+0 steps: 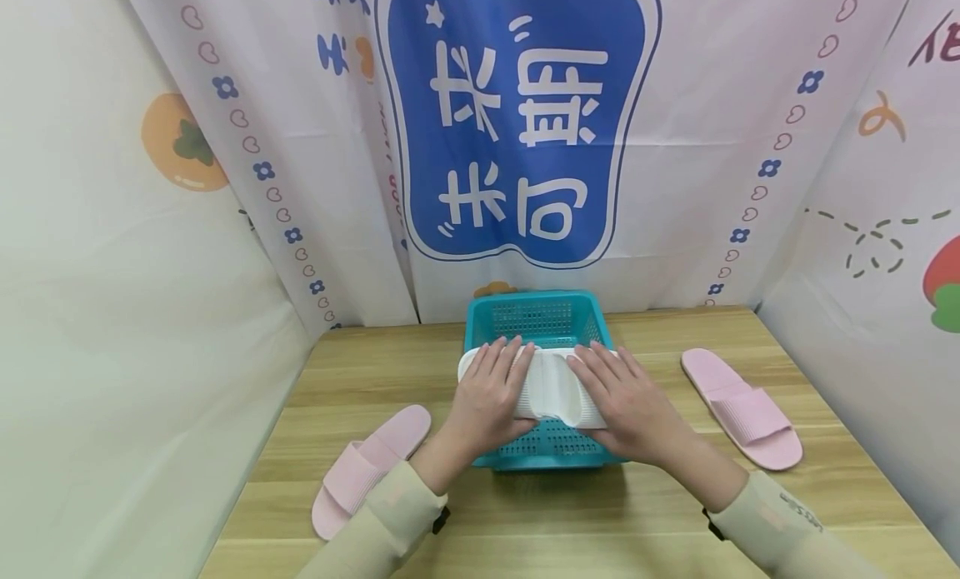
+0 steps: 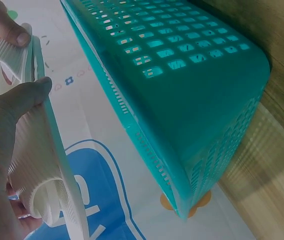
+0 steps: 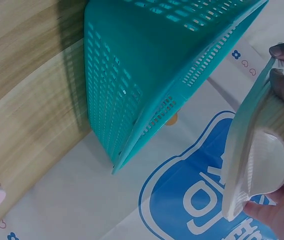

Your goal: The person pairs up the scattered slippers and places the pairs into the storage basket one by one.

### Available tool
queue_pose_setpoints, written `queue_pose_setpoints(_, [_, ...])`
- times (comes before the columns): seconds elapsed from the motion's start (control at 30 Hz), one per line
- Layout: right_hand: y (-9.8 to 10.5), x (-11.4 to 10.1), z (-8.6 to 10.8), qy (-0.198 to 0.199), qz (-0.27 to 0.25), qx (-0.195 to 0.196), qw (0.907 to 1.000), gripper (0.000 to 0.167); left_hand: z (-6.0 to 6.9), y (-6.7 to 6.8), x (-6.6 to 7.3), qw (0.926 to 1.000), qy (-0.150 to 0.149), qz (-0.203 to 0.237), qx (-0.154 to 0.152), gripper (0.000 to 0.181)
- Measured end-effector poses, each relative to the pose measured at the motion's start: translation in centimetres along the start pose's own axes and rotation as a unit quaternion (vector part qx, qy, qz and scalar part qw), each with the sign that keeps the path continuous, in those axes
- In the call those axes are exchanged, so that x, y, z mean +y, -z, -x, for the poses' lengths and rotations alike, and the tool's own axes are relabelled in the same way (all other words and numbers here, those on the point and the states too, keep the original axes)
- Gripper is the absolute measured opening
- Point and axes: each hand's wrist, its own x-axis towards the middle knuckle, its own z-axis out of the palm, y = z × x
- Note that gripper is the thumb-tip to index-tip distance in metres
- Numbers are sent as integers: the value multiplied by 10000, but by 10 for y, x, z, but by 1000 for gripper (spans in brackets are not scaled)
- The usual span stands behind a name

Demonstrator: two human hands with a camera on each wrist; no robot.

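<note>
The work looks partway along: the white ribbed slippers [image 1: 555, 379], apparently a pair laid together, are lifted but not set down, while the pink slippers lie apart on the wooden bench [image 1: 540, 521], one [image 1: 367, 471] toward its left edge, the other [image 1: 742, 408] toward its right. No hand touches either, so both seem left to deal with. The white ones are held level between the left hand [image 1: 487, 400] and right hand [image 1: 630, 404], above the teal basket [image 1: 558, 462] at the middle of the bench's far edge, clear of its rim. Each hand is partly closed, gripping one end between thumb and fingers
</note>
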Motion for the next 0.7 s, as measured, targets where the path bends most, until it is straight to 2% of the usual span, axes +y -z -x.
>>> queue_pose_setpoints(0.3, [-1, 0, -1, 40, -17, 54, 10000, 99, -2, -1, 3, 10000, -8, -20, -44, 102])
queue_pose_setpoints(0.7, [1, -3, -2, -66, -46, -118, 9999, 97, -4, -1, 5, 10000, -72, -9, -35, 102])
